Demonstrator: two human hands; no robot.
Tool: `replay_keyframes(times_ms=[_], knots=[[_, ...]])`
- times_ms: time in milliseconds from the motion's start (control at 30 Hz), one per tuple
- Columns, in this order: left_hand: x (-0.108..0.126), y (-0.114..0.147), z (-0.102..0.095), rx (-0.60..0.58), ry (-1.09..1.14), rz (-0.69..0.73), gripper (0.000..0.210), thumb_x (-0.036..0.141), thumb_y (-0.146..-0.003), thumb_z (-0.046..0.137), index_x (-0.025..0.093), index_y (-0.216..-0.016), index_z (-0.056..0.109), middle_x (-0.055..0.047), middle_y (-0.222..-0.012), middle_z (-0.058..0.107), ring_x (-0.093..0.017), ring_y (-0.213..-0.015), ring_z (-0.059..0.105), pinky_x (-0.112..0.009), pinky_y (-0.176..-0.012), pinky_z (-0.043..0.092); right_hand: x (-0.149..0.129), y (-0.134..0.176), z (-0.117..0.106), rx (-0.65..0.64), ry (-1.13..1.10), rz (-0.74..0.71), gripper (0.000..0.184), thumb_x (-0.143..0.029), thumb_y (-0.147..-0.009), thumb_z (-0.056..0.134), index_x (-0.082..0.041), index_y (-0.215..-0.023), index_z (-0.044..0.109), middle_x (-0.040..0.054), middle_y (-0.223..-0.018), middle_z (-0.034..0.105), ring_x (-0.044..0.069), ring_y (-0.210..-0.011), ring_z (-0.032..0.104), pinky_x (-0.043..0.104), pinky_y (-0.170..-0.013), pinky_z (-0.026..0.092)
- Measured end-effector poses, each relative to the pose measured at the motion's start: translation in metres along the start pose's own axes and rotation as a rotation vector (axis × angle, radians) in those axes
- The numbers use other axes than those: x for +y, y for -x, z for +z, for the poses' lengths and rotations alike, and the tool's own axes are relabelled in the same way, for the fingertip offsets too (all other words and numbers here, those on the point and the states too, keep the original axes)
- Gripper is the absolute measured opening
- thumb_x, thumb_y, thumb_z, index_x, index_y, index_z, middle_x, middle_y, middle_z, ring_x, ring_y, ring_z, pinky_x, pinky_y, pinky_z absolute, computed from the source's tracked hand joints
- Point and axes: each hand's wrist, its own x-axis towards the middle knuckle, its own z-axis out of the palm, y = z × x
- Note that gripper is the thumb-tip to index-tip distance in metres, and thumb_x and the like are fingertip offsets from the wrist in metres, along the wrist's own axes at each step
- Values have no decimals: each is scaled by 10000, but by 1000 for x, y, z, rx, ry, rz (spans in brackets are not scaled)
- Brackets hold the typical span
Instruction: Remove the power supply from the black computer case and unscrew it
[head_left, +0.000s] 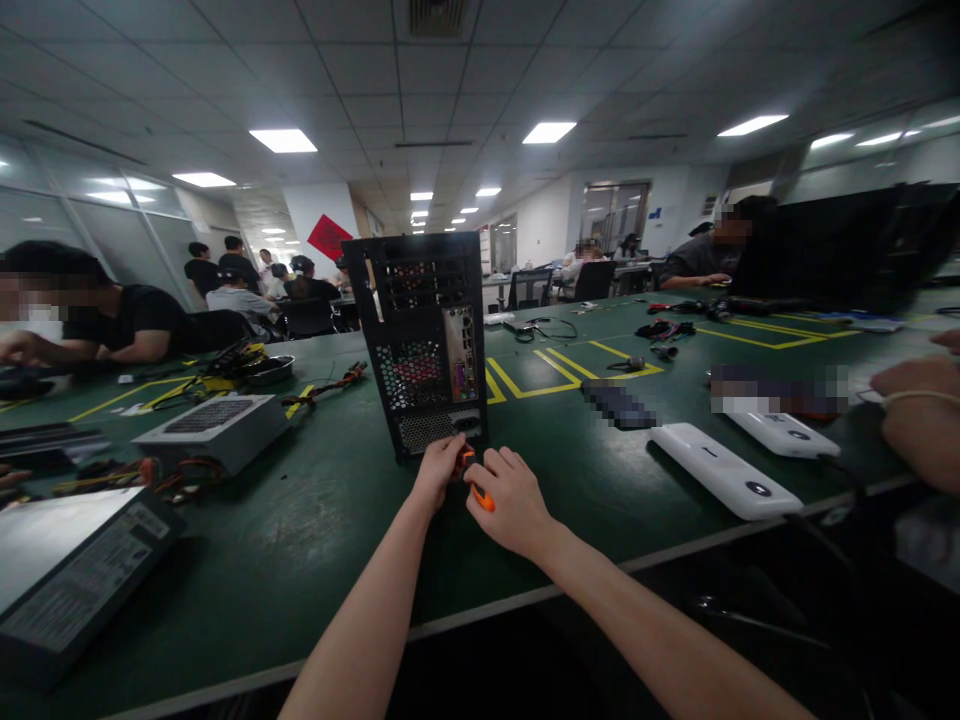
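A black computer case [424, 345] stands upright on the green table, its rear side facing me. It has a perforated fan grille, a port panel and a power supply at the bottom. My right hand [510, 500] is closed around the orange-and-black handle of what looks like a screwdriver [484, 498], mostly hidden by the fingers. Close against the lower rear of the case, my left hand [441, 470] has its fingers pinched at the front end of that tool. Whether it grips the tool or a small part there is hidden.
Two silver power supplies [214, 430] [75, 575] and cables lie on the left. To the right are a dark pixelated object [619, 405] and two white devices [724, 470] [784, 433]. Yellow tape marks the table [322, 530]. Another person's arm [922, 420] is at the right edge.
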Motion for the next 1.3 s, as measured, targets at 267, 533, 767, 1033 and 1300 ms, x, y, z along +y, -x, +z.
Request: replay_keyframes(times_ms=[267, 533, 767, 1033, 1300], knots=[[1, -1, 0, -10, 20, -7, 323, 427, -607, 645, 114, -597, 566, 40, -429, 448, -45, -352, 367, -182, -363, 225, -3, -2, -3, -38, -101, 30, 226, -347, -811, 466, -177, -953, 513, 32, -767, 552, 162, -704, 474, 285, -672, 332], [-3, -3, -1, -70, 109, -21, 349, 430, -625, 633, 87, -683, 602, -5, -511, 529, -75, -424, 461, -188, -407, 303, -1, -2, -2, -38, -31, -5, 67, -245, -738, 530, -201, -788, 539, 55, -857, 530, 193, -810, 457, 300, -717, 325], [-7, -10, -3, -60, 204, -49, 206, 271, -718, 550, 80, -770, 608, -9, -547, 547, -55, -414, 453, -167, -395, 311, -1, -2, 0, -32, -131, 92, 115, -232, -808, 445, -185, -898, 499, 22, -745, 547, 153, -677, 475, 277, -659, 339], [-7, -12, -7, -41, 249, -56, 181, 87, -696, 488, 118, -841, 592, -69, -813, 645, -76, -538, 555, -175, -465, 402, 1, -2, -1, -21, -157, 31, 144, -309, -794, 483, -194, -863, 537, 49, -822, 524, 182, -773, 462, 308, -713, 348], [-5, -8, -6, -63, 252, -47, 167, 99, -704, 509, 108, -848, 593, -84, -841, 645, -75, -514, 554, -172, -430, 394, 3, 0, 1, -30, -97, 3, 88, -162, -722, 522, -196, -803, 529, 42, -812, 513, 180, -775, 450, 301, -700, 343]])
